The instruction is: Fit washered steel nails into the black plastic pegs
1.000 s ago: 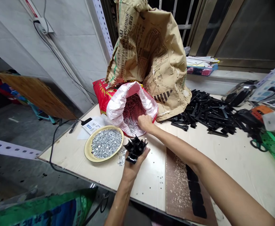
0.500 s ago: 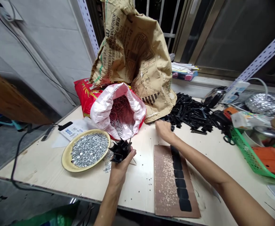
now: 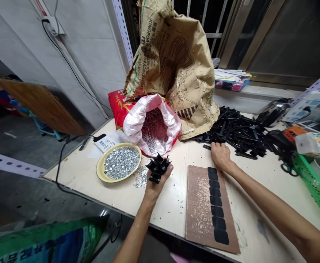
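Observation:
My left hand [image 3: 156,182] is closed around a bundle of black plastic pieces [image 3: 157,168], with a thin metal pin or screw showing at its upper right. This bundle is above the table, to the right of some loose washers [image 3: 141,177]. Along the near edge of a heap of black plastic parts [image 3: 238,129], my right hand [image 3: 220,156] rests with curled fingers. One black strip-like piece [image 3: 207,147] sticks out left of those fingertips, which partly hide it. Below that hand lies a brown board [image 3: 197,223] bearing a column of dark rounded pads [image 3: 217,211].
A yellow dish [image 3: 101,174] of washers stands at left. Behind it, a red and white bag [image 3: 129,122] holds long screws or nails. A brown paper sack [image 3: 193,91] rises at the back. At right are scissors [image 3: 289,169] and a green basket [image 3: 310,186].
The view has turned left, so the scene appears farther right. My right hand has moved rightward along the heap's edge, and a black piece now shows at its fingertips. My left hand still holds the bundle.

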Demonstrator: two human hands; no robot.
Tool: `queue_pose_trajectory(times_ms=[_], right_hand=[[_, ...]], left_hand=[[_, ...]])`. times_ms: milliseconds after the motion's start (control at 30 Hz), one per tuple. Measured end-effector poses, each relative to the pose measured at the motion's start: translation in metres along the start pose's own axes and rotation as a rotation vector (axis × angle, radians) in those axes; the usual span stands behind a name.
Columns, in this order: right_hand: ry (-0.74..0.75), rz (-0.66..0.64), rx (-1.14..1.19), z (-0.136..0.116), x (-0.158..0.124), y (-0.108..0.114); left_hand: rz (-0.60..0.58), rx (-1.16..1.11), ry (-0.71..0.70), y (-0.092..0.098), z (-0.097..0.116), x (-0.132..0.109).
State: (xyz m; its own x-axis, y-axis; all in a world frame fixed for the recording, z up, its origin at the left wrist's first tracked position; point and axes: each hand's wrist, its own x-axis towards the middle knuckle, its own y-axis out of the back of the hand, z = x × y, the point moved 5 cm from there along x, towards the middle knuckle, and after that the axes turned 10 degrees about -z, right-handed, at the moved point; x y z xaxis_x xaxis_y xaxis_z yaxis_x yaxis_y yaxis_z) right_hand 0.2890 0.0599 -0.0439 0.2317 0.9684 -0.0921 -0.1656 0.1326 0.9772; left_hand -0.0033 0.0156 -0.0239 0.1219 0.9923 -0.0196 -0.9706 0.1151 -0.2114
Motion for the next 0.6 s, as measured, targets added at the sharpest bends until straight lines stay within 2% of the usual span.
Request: queue_pose_trajectory(times_ms=[67, 100, 233, 300, 367, 500, 533, 600], right_hand=[[0.062, 0.016, 0.048, -0.006, -0.011, 0.014], [0.138, 0.026, 0.107, -0.014, -0.017, 0.023], [0.651, 0.033, 0.481, -0.065, -0.049, 0.072], [0.812, 0.011, 0.660, -0.089, -0.061, 0.092], [0.851, -0.038, 0.841, -0.108, -0.063, 0.105], [0.869, -0.311, 1.105, -0.147, -0.039, 0.111], [0.847, -0.349, 1.071, -0.158, -0.027, 0.110], [0.723, -0.319, 0.867, -0.179, 0.002, 0.109]], left_hand=[[0.006, 0.097, 0.004, 0.001, -0.002, 0.000], [0.006, 0.138, 0.002, 0.000, -0.001, -0.001], [-0.044, 0.218, -0.044, -0.010, 0.006, -0.003], [-0.093, 0.242, -0.050, -0.015, 0.010, -0.004], [-0.088, 0.235, -0.026, -0.014, 0.009, -0.005], [0.119, 0.073, 0.060, 0.009, -0.004, -0.004], [0.146, 0.000, 0.076, 0.015, -0.008, -0.003], [0.142, -0.167, 0.106, 0.021, -0.016, 0.000]])
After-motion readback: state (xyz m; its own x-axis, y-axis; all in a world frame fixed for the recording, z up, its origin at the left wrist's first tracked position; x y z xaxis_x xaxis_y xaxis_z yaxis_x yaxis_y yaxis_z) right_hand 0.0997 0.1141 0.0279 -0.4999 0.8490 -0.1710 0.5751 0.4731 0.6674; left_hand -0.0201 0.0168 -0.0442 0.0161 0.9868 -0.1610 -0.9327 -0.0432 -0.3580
